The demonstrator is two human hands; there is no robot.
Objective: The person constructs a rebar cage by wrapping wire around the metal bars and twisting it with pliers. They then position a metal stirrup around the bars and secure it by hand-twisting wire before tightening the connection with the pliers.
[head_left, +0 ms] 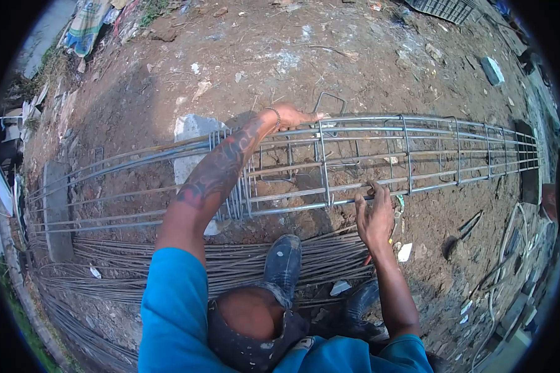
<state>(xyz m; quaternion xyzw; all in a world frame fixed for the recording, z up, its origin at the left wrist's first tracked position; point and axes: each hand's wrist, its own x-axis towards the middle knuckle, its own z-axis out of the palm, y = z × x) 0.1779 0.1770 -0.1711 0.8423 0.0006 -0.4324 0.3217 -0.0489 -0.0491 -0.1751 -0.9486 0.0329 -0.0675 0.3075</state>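
A long rebar cage, made of lengthwise steel bars with square stirrups spaced along it, lies across the view in front of me. My left hand reaches over to its far top bar, fingers closed at the bar near a stirrup. On the near side, my right hand has its fingertips curled at the near bars, the thumb just below. Bunched stirrups sit close together around the bars under my left forearm. A small orange-red handle shows beside my right wrist; whether I hold it cannot be told.
Concrete blocks and a dark support prop the bars. Loose rebar lies around my boots. One loose stirrup leans beyond the cage. A black crate stands far right on the dirt.
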